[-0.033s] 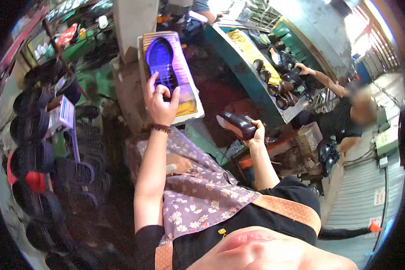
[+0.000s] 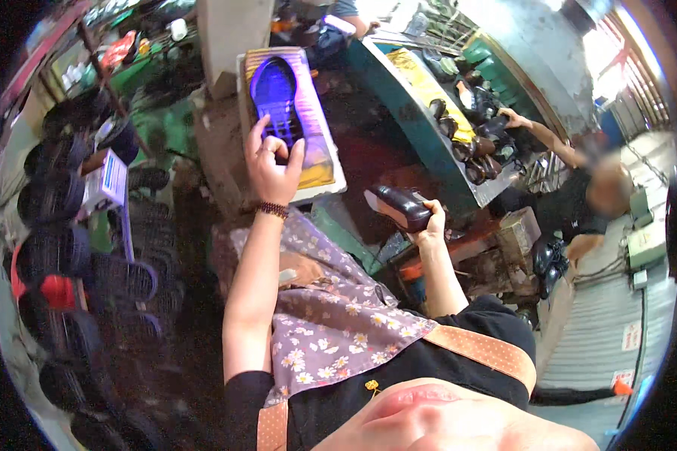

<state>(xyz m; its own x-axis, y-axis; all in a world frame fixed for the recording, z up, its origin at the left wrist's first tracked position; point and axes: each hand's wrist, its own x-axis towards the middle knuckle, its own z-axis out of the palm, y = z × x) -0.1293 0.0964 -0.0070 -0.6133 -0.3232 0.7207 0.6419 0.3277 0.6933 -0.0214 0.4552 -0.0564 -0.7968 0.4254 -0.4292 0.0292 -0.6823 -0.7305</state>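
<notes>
Gripping a glossy black shoe (image 2: pixel 399 207) by one end, a worker's right hand (image 2: pixel 432 222) curls closed around it, while the left hand (image 2: pixel 274 173), part-open, sets fingertips to a violet-lit shoe sole (image 2: pixel 274 90) lying on a striped board (image 2: pixel 317 143); whether it grips cannot be told. At right, a co-worker's hand (image 2: pixel 514 118) reaches to dark shoes (image 2: pixel 494 126).

You wear this camera on your head, as the left one of two, and it looks down and forward past your floral apron (image 2: pixel 338 331). Your left hand (image 2: pixel 273 171) and your right hand (image 2: pixel 432 222) are close to it, on both sides of the view's middle. The co-worker (image 2: pixel 573 204) and the corrugated wall (image 2: pixel 590 349) are farther, at the right. The wide fisheye lens bends straight edges toward its rim, and the corners are black.
</notes>
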